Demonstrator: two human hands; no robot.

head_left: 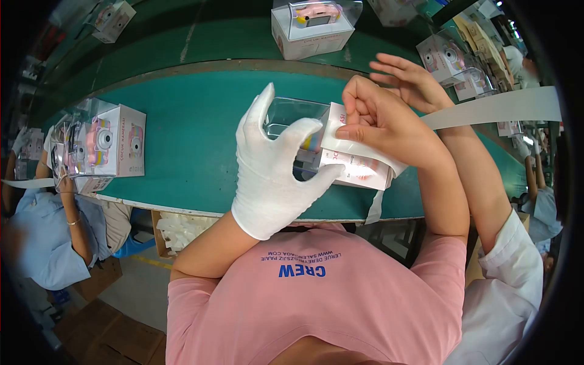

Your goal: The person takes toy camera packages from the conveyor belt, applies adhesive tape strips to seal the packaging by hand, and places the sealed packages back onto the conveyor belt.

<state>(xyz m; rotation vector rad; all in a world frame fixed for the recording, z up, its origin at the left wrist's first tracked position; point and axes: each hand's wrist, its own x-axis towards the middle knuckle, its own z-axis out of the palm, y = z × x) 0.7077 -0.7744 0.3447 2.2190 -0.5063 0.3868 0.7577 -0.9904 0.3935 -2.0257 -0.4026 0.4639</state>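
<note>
The white box (361,173) lies on the green bench (194,152), between the wearer's two hands, and is the landmark here. Its clear plastic cover (295,108) extends from its left side, and a patch of yellow and pink shows through the plastic. The left hand (277,161), in a white glove, comes over this cover with its fingers spread, the thumb and one finger reaching the left side of the box. The right hand (374,121), bare, is above the box and pinches a white strip (356,148) between thumb and curled fingers; the strip lies across the box top, and a loose tail hangs on the side nearest the wearer. Just beyond the right hand, up and right of the box, is another person's hand (413,79), its fingers apart. A long pale strip (505,108) stretches farther right of the box. Well left of the box stands a packaged camera (103,139), and beyond the box, farther from the wearer, another boxed camera (316,18) stands
</note>
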